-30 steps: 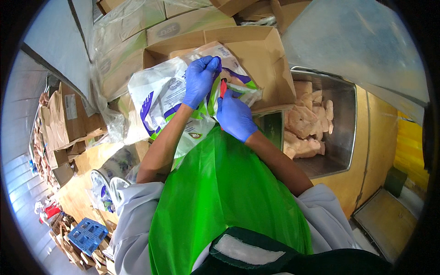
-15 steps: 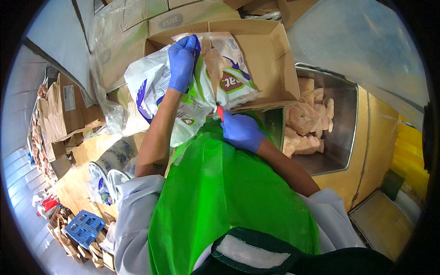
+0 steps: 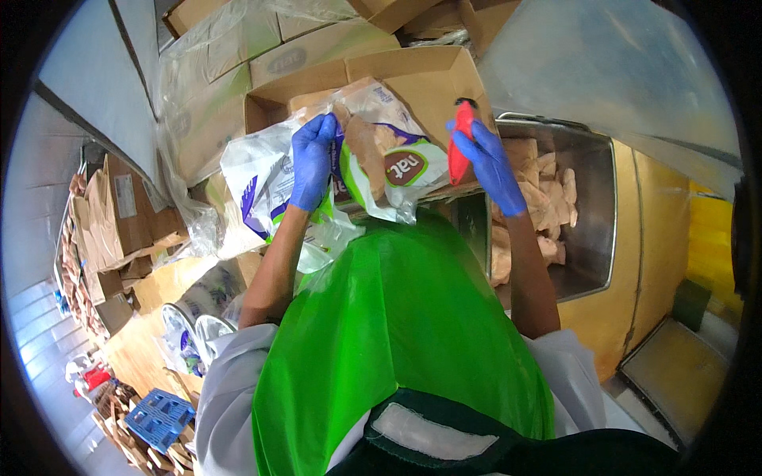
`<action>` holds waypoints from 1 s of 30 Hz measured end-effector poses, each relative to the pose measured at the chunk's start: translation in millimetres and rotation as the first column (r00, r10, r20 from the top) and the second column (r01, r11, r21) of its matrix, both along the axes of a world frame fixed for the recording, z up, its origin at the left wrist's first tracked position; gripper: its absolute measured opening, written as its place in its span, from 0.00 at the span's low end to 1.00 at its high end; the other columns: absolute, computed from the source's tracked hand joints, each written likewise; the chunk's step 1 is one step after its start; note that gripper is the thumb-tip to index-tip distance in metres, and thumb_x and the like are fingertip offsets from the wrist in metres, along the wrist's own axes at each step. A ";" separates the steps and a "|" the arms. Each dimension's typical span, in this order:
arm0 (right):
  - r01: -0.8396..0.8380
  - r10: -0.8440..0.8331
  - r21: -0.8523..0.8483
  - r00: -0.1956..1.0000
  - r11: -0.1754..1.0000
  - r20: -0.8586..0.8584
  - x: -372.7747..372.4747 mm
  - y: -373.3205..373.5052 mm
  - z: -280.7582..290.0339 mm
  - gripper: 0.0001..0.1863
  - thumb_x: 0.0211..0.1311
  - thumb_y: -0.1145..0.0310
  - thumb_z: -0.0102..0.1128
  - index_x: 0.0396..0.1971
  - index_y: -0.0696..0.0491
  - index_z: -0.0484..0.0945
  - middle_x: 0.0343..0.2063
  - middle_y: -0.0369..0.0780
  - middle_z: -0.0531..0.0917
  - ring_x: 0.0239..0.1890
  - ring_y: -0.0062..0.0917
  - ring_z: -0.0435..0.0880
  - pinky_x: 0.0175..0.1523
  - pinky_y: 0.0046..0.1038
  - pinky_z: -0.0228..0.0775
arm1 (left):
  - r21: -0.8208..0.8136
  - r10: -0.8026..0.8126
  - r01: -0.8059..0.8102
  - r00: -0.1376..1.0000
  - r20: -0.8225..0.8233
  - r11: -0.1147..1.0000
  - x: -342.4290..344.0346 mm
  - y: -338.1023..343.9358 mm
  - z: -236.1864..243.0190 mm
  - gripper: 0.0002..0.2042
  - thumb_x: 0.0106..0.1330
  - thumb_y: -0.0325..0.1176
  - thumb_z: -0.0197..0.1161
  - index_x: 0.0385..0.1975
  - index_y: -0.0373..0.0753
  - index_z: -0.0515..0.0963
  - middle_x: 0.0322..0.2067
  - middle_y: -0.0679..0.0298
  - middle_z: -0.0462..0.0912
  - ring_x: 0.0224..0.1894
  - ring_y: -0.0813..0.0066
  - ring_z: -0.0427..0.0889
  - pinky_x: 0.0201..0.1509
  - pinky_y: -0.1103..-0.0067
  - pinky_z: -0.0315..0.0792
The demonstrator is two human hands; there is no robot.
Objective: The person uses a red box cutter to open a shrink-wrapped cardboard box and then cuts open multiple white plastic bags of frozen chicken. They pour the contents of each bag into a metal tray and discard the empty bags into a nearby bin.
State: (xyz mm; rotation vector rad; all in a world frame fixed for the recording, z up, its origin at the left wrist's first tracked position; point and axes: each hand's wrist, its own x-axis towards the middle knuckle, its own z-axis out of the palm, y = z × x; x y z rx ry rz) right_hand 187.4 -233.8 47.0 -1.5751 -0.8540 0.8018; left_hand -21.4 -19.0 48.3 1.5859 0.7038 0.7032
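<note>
A white, green and purple plastic bag [image 3: 403, 193] lies across the near left of an open cardboard box [image 3: 440, 75]. Raw chicken [image 3: 365, 155] shows along a long slit in its upper face. My blue-gloved left hand [image 3: 311, 163] is closed on the plastic at the slit's left side. In my blue-gloved right hand [image 3: 494, 170] is a red safety cutter [image 3: 461, 147] with a dark end, held over the box's right side, apart from the bag. Part of the slit's left edge is hidden by my left hand.
To the right, a metal tub [image 3: 613, 214] holds raw chicken pieces [image 3: 546, 198]. Plastic-wrapped cartons [image 3: 317, 51] are stacked behind the box. On the left stand rolls of printed film [image 3: 208, 293] and brown cardboard [image 3: 131, 206]. A blue pallet [image 3: 159, 419] lies lower left.
My right hand has moved up and right with the cutter, away from the bag's near edge. The slit gapes wider, and my left hand has shifted slightly down the bag.
</note>
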 end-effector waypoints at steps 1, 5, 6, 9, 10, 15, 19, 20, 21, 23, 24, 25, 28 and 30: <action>-0.036 0.032 0.020 0.983 0.999 0.183 3.8 9.5 -12.9 0.19 0.59 0.61 0.61 0.43 0.60 0.77 0.47 0.46 0.77 0.53 0.34 0.75 0.58 0.30 0.64 | -0.101 0.025 -0.020 0.999 0.045 0.995 -1.2 -3.0 0.7 0.13 0.70 0.36 0.53 0.24 0.40 0.76 0.19 0.78 0.68 0.22 0.90 0.61 0.26 0.87 0.56; -0.252 0.340 -0.229 0.733 0.940 0.589 -6.0 32.0 -48.0 0.18 0.55 0.58 0.65 0.41 0.54 0.81 0.54 0.46 0.73 0.60 0.37 0.69 0.62 0.36 0.60 | -0.180 -0.020 0.025 0.999 0.029 0.983 -16.4 -3.3 3.4 0.12 0.71 0.35 0.52 0.24 0.40 0.76 0.19 0.78 0.68 0.22 0.90 0.60 0.25 0.87 0.55; -0.292 0.374 -0.234 0.737 0.927 0.563 -11.6 36.7 -55.1 0.18 0.53 0.56 0.66 0.41 0.49 0.82 0.56 0.46 0.72 0.61 0.40 0.67 0.63 0.40 0.56 | -0.088 -0.052 0.054 0.998 0.025 0.995 -18.0 -2.8 1.3 0.12 0.71 0.34 0.52 0.24 0.40 0.76 0.19 0.78 0.68 0.21 0.90 0.60 0.25 0.87 0.55; -0.290 0.468 -0.385 0.705 0.876 0.534 -30.7 43.7 -48.6 0.17 0.53 0.57 0.63 0.41 0.48 0.82 0.52 0.45 0.74 0.57 0.39 0.69 0.61 0.39 0.57 | -0.065 0.000 -0.001 1.000 -0.012 0.998 -26.5 -5.8 2.2 0.12 0.71 0.34 0.53 0.24 0.40 0.76 0.19 0.77 0.69 0.21 0.89 0.62 0.25 0.86 0.56; -0.199 0.381 -0.349 0.703 0.916 0.600 -36.1 40.4 -52.4 0.13 0.55 0.59 0.61 0.36 0.50 0.82 0.45 0.43 0.76 0.50 0.38 0.72 0.53 0.39 0.59 | -0.105 0.029 -0.030 1.000 -0.003 0.994 -29.7 -7.6 2.6 0.12 0.71 0.34 0.53 0.24 0.40 0.76 0.19 0.77 0.69 0.21 0.89 0.62 0.25 0.86 0.56; -0.189 0.299 -0.235 0.691 0.953 0.658 -37.1 19.6 -61.2 0.12 0.55 0.64 0.55 0.36 0.53 0.77 0.35 0.46 0.79 0.42 0.43 0.76 0.47 0.42 0.66 | -0.102 -0.006 0.003 1.000 -0.027 0.995 -36.7 -9.0 3.5 0.12 0.70 0.33 0.53 0.23 0.40 0.75 0.20 0.77 0.70 0.23 0.89 0.62 0.28 0.87 0.58; -0.074 0.104 -0.102 0.935 0.992 0.339 -44.5 25.1 -50.1 0.12 0.61 0.65 0.54 0.38 0.57 0.75 0.31 0.44 0.80 0.34 0.34 0.78 0.43 0.35 0.69 | -0.111 0.010 -0.010 1.000 0.004 0.994 -39.0 -5.9 3.1 0.10 0.69 0.31 0.54 0.24 0.39 0.75 0.21 0.77 0.70 0.25 0.90 0.63 0.30 0.88 0.59; -0.011 0.026 -0.084 0.982 0.996 0.185 -48.8 24.3 -37.0 0.12 0.62 0.65 0.53 0.38 0.58 0.74 0.30 0.43 0.80 0.32 0.31 0.78 0.41 0.34 0.69 | -0.159 0.031 -0.030 1.000 0.001 0.987 -38.0 -4.9 2.7 0.10 0.69 0.30 0.54 0.24 0.39 0.75 0.22 0.77 0.70 0.25 0.89 0.63 0.30 0.87 0.60; -0.005 0.017 -0.068 0.985 0.998 0.170 -49.0 23.0 -37.5 0.11 0.64 0.65 0.53 0.37 0.59 0.73 0.29 0.42 0.78 0.32 0.28 0.77 0.40 0.32 0.68 | -0.124 0.013 -0.014 1.000 -0.009 0.992 -39.4 -3.0 3.3 0.10 0.69 0.31 0.54 0.24 0.39 0.75 0.22 0.77 0.70 0.26 0.89 0.64 0.31 0.87 0.61; 0.020 -0.013 -0.051 0.991 0.999 0.132 -50.4 15.8 -35.3 0.11 0.67 0.65 0.52 0.35 0.60 0.71 0.27 0.40 0.75 0.30 0.23 0.73 0.38 0.29 0.66 | -0.068 -0.035 0.033 0.999 -0.035 0.997 -39.0 -2.8 11.3 0.10 0.69 0.31 0.54 0.25 0.39 0.76 0.22 0.77 0.71 0.26 0.89 0.64 0.32 0.87 0.61; 0.028 -0.017 -0.068 0.989 0.997 0.146 -51.2 10.7 -33.5 0.11 0.67 0.66 0.52 0.36 0.59 0.71 0.27 0.40 0.75 0.31 0.22 0.74 0.38 0.28 0.66 | -0.039 -0.055 0.056 0.998 0.025 0.998 -37.4 -0.9 14.1 0.10 0.69 0.32 0.54 0.25 0.38 0.76 0.23 0.77 0.71 0.26 0.89 0.65 0.32 0.87 0.61; 0.025 -0.011 -0.089 0.988 0.996 0.154 -58.1 9.3 -15.0 0.10 0.67 0.66 0.51 0.37 0.59 0.71 0.28 0.39 0.76 0.31 0.22 0.74 0.38 0.27 0.67 | -0.014 -0.066 0.067 0.995 0.080 0.998 -39.3 1.2 13.4 0.10 0.70 0.33 0.54 0.26 0.38 0.76 0.23 0.77 0.72 0.26 0.89 0.65 0.32 0.87 0.62; 0.128 -0.121 -0.078 0.988 0.989 0.097 -72.6 -7.2 53.9 0.11 0.67 0.66 0.51 0.41 0.58 0.72 0.31 0.37 0.77 0.32 0.20 0.75 0.38 0.24 0.68 | -0.071 -0.041 0.052 0.988 0.146 0.996 -44.2 20.9 9.4 0.11 0.70 0.35 0.55 0.30 0.36 0.78 0.24 0.75 0.74 0.26 0.87 0.67 0.32 0.87 0.63; 0.289 -0.289 0.002 0.957 0.957 -0.009 -81.0 -27.4 91.6 0.12 0.67 0.66 0.50 0.42 0.58 0.72 0.29 0.36 0.77 0.30 0.19 0.75 0.35 0.23 0.68 | -0.134 -0.042 0.059 0.992 0.122 0.989 -41.4 22.6 39.7 0.12 0.70 0.36 0.54 0.31 0.35 0.78 0.23 0.75 0.73 0.26 0.86 0.67 0.32 0.87 0.62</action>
